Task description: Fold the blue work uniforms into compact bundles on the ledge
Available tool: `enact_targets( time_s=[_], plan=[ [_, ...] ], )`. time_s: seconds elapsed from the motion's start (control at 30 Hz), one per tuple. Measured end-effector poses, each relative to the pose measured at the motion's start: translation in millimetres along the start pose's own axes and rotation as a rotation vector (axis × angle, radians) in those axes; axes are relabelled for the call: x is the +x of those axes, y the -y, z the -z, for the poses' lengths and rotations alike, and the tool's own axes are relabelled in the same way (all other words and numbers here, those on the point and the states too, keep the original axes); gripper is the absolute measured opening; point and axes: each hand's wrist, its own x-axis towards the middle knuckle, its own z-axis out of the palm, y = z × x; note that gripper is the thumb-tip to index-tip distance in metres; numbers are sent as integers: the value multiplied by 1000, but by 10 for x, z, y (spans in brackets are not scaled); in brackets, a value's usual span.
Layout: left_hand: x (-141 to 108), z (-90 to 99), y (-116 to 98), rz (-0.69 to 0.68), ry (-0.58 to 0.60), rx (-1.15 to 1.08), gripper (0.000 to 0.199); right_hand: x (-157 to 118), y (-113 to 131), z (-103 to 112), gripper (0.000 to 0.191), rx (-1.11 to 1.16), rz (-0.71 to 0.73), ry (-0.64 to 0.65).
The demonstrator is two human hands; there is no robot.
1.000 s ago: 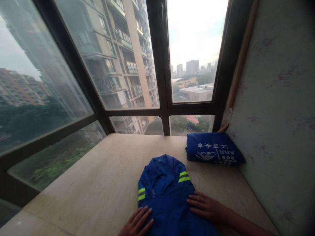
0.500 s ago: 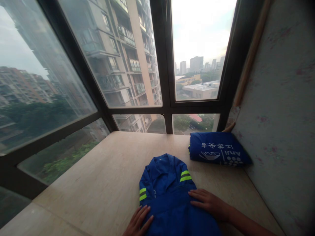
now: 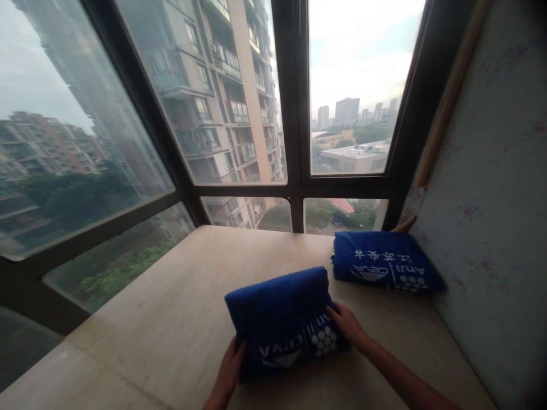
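A blue work jacket, folded into a rectangular bundle, is between my two hands on the stone sill. White "CEVA" and "ANJI" lettering and a cluster of dots show on its near face. Its far edge is tilted up. My left hand grips the left side, with most fingers hidden behind the cloth. At the right side, my right hand holds the edge, thumb on the printed face and the other fingers out of sight. A second folded blue garment with similar white print lies further back on the right.
The pale stone sill runs beneath everything and back to the dark window frame. A wallpapered wall bounds the right side, touching or nearly touching the second garment. Glass panes stand on the left and at the back.
The jacket's lower part has been folded over its collar and sleeves, so the printed face now shows. My hands have gone from lying flat on the cloth to gripping its sides.
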Motion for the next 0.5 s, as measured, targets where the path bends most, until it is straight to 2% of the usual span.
enact_targets(
  time_s=[0.07, 0.2, 0.3, 0.4, 0.5],
  plan=[
    [59, -77, -41, 31, -27, 106, 50, 26, -128, -113, 60, -89, -68, -108],
    [124, -187, -81, 85, -60, 238, 44, -18, -256, -217, 56, -188, -107, -195],
    [93, -227, -55, 92, -101, 286, 47, -98, -275, -223, 52, -283, -22, -266],
    [37, -245, 16, 43, -164, 391, 56, -198, -331, -225, 50, -441, 97, -433],
    [15, -242, 103, -38, -224, 445, 71, -302, -441, -223, 54, -498, 72, -576]
  ],
)
